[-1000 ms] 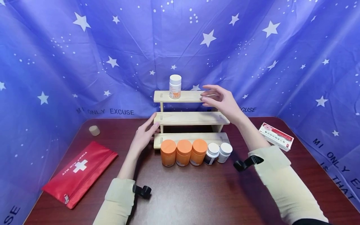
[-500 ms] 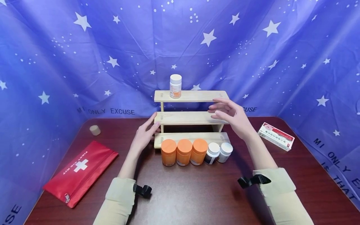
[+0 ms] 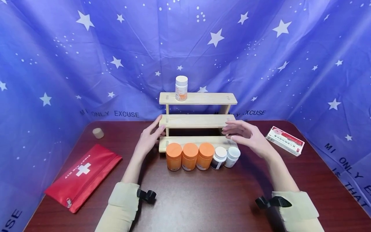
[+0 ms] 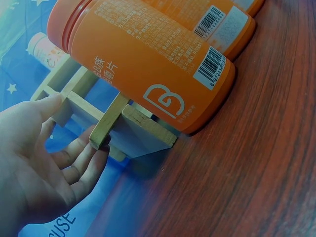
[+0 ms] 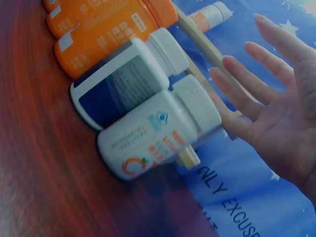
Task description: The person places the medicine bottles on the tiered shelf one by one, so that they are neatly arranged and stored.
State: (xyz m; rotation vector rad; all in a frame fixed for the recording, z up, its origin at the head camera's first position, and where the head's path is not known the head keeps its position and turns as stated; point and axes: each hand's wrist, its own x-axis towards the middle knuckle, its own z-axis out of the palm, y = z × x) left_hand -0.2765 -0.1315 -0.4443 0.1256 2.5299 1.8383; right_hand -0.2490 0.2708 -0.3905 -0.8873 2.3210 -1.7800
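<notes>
A three-tier wooden display shelf [image 3: 197, 121] stands at the table's back. My left hand [image 3: 147, 139] holds its left end, the thumb against the middle board in the left wrist view. One white bottle [image 3: 181, 89] with an orange-marked label stands upright on the top board's left part. In front of the bottom board is a row of upright bottles: three orange bottles [image 3: 190, 157], then a dark-labelled white bottle [image 3: 219, 158] and another white bottle [image 5: 153, 133]. My right hand [image 3: 246, 137] hovers by the shelf's right end with fingers spread, holding nothing.
A red first aid kit pouch [image 3: 84, 177] lies on the table [image 3: 197, 203] at left, with a small pale cylinder [image 3: 98, 133] behind it. A red and white box [image 3: 285, 141] lies at right. The blue star-patterned curtain [image 3: 130, 58] hangs close behind the shelf.
My right hand has come down from beside the top board to the right end near the lower boards. My left hand and the bottles have stayed in place.
</notes>
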